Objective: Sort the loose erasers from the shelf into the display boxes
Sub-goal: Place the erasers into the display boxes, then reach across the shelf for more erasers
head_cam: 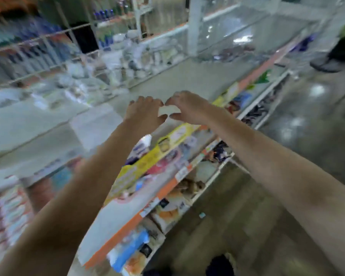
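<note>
left hand (142,113): reaching forward over the shelf top, palm down, fingers curling loosely, thumb pointing toward the other hand; grasping or not, cannot tell through the blur
right hand (184,106): reaching forward beside the left one, fingers bending down, thumb and forefinger tips almost meeting those of the left hand; grip cannot tell either
white thing (168,111): pale patch showing in the gap framed by both hands' thumbs and forefingers; could be an eraser or a box, too blurry to say; whether the hands are touching it is unclear
shelf top (48,120): pale flat surface running under both hands, orange strip (127,224) edging its front
display boxes: not clearly telling apart; a blurred white box shape (96,124) is sitting on the shelf top just left of the left forearm
erasers: none standing out sharply anywhere
lower shelves (167,156): holding colourful packets, yellow, red and blue, below the orange strip
back shelves (48,46): blurred bottles and white packs behind wire rails
floor (287,176): shiny, grey-brown, lying to the right of the shelf unit
picture: heavily smeared all over
</note>
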Demonstrator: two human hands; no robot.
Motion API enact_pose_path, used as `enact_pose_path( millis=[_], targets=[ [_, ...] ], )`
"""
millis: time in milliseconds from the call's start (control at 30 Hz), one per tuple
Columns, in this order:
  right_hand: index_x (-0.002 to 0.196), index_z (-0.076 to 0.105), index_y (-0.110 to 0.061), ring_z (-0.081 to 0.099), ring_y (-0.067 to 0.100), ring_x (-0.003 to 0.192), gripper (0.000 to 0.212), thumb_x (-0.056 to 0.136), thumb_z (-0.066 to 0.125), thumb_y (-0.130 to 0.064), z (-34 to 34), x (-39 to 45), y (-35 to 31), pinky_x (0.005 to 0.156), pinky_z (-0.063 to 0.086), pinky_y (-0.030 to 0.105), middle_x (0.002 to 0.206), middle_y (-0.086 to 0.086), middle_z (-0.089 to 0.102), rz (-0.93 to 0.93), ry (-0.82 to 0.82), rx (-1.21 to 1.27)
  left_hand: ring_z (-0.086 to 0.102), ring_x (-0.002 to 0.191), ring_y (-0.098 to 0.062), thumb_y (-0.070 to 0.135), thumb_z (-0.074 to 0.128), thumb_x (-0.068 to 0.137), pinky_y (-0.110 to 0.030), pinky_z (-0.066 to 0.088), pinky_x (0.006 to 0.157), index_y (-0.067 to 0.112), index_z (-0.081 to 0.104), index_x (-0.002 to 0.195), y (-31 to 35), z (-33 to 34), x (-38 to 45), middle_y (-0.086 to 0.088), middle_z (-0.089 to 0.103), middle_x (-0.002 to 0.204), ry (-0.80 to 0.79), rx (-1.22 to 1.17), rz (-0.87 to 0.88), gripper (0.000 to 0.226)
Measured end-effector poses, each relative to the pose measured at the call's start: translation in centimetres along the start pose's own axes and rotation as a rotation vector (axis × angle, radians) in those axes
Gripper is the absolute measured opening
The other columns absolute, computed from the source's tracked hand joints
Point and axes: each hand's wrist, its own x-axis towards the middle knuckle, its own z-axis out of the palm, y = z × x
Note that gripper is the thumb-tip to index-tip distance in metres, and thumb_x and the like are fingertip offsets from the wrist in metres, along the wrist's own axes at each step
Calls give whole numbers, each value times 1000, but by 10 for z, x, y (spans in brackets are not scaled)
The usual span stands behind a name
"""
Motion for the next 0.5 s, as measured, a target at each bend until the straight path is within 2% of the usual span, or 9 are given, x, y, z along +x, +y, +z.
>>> enact_pose_path(
  millis=[200, 333, 500],
  targets=[
    [136, 44, -11, 43, 31, 125, 49, 91, 56, -26, -7, -50, 156, 101, 34, 36, 135, 13, 46, 192, 7, 14, 39, 127, -30, 47, 49, 91, -40, 31, 102, 22, 46, 133, 136, 12, 88, -9, 48, 134, -46, -62, 54, 49],
    [141, 37, -11, 40, 30, 129, 52, 94, 51, -29, -12, -63, 236, 104, 32, 35, 142, 13, 40, 304, -26, 52, 42, 123, -32, 46, 50, 90, -41, 34, 99, 20, 50, 130, 205, 10, 141, -12, 50, 130, -33, -54, 86, 48],
    [136, 44, -13, 48, 28, 122, 47, 91, 52, -28, -17, -47, 313, 96, 45, 41, 135, 11, 48, 374, 26, 104, 42, 123, -32, 44, 50, 91, -42, 36, 98, 19, 46, 134, 255, 12, 221, -12, 48, 133, -20, 9, 114, 50]
  ],
)
